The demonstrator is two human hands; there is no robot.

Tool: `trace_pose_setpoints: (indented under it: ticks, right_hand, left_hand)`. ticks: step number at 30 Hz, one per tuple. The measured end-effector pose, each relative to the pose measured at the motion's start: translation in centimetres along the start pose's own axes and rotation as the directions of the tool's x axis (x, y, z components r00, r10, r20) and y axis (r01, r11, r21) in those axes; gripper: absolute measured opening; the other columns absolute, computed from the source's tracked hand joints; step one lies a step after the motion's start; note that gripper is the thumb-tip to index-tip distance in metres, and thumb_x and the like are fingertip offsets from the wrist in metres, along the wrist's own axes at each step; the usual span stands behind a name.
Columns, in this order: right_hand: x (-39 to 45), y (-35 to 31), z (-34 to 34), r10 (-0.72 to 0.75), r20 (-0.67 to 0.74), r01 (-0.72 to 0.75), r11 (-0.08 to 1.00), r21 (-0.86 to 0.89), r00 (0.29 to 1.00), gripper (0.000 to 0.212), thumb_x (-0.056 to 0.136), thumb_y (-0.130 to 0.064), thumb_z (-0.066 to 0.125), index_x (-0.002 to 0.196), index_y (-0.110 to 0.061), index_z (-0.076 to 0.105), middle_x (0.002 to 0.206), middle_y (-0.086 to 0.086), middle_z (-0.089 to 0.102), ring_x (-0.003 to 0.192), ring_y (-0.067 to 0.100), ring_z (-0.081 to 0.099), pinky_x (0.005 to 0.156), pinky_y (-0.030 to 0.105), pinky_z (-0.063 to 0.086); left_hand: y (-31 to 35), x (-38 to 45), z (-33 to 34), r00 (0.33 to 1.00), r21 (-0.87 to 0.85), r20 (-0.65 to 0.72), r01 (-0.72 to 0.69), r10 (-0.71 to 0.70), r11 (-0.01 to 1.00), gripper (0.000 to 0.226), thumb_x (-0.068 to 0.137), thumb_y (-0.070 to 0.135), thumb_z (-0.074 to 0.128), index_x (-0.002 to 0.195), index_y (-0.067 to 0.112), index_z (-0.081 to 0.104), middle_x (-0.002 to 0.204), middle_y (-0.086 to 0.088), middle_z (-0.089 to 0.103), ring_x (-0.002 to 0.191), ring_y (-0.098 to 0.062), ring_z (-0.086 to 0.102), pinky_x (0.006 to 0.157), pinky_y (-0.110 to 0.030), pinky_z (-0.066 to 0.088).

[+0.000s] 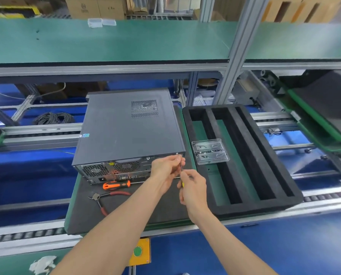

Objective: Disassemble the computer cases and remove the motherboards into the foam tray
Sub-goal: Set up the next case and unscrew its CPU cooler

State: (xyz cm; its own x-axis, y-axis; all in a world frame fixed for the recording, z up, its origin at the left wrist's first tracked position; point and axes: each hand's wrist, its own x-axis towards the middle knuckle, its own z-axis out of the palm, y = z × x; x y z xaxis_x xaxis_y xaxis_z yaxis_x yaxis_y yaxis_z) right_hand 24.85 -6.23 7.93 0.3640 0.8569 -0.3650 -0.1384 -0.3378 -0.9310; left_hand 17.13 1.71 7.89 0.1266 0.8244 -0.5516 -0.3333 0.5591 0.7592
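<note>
One computer case (130,128) lies on its side on a dark mat (126,211), rear panel toward the person, with its cover on. Just right of the case sits one black foam tray (264,155) with three long slots; no board is in any slot, and a single clear plastic box (210,151) of two compartments, holding small dark parts, rests across the tray's left slots. In front of the case lie two tools: one orange-handled screwdriver (116,185) just beside the rear panel, and one pair of red-handled pliers (106,199) nearer the person. A second, thin screwdriver (181,167) is in the hands at the case's rear right corner. The left hand (165,169) has its fingers curled, pinching the shaft near the tip, against the case's top rear edge. The right hand (193,191), just below and right of it, grips the yellow handle, fingers wrapped tight. One green button (137,251) on a yellow plate sits below the mat.
</note>
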Motion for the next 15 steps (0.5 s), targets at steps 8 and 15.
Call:
trace_pose_setpoints:
  ticks: [8, 15]
  right_hand:
    - [0.31, -0.15, -0.08, -0.001, -0.005, 0.001, 1.000, -0.009, 1.000, 0.019, 0.102, -0.018, 0.051, 0.092, -0.019, 0.068, 0.059, 0.002, 0.059, 0.038, 0.013, 0.036, 0.037, 0.019, 0.026]
    - [0.39, -0.08, 0.17, 0.055, -0.012, -0.054, 0.996, 0.072, 0.998, 0.023, 0.102, -0.019, 0.052, 0.089, -0.021, 0.071, 0.059, 0.004, 0.059, 0.040, 0.012, 0.035, 0.039, 0.020, 0.025]
  left_hand:
    - [0.14, -0.34, 0.08, 0.999, -0.041, -0.034, -0.006, 0.004, 0.999, 0.016, 0.091, -0.007, 0.062, 0.084, -0.001, 0.075, 0.079, -0.015, 0.074, 0.059, -0.016, 0.064, 0.060, -0.025, 0.051]
    - [0.28, -0.31, -0.32, 1.000, -0.008, -0.006, -0.016, 0.016, 1.000, 0.030, 0.092, -0.004, 0.062, 0.069, 0.005, 0.079, 0.082, -0.016, 0.073, 0.059, -0.016, 0.060, 0.062, -0.027, 0.049]
